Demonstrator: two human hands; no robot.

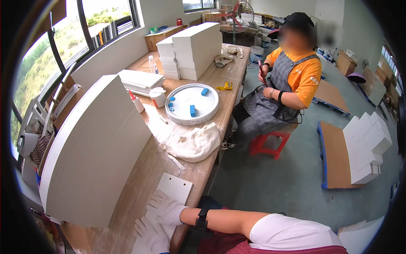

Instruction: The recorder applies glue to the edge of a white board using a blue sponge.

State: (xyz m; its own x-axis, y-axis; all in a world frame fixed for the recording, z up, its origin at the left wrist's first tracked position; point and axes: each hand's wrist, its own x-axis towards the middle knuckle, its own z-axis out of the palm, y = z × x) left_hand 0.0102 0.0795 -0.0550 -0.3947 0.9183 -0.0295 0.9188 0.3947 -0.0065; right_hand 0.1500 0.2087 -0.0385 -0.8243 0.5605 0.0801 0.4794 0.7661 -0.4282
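So, nearest first: both gloved hands are laid flat with fingers loosely spread, nothing gripped. The left hand (151, 237) is placed low, and the right hand (167, 207) is rested just past it on a white board (176, 187). That board is flat, plain and pale, straight-edged and square-cornered, with two small dark holes (178, 181) punched near its far end; the near part is mostly covered by the gloves. It's been set close to the worktop (139, 186) edge on the right, so barely any room is left there. To the left, a strip of bare wood is left before a big curved-looking stack of white boards (97, 148), and that side is pretty much walled off. Ahead, a small pale strip (176, 162) is found, then a crumpled cloth (194, 144), so the way forward is blocked pretty soon. Beyond that, a round lid (198, 95) is seen with blue blocks (193, 111) on it, then taller white stacks (190, 51). Off to the right, a red stool (270, 144) is occupied by a co-worker (296, 72).
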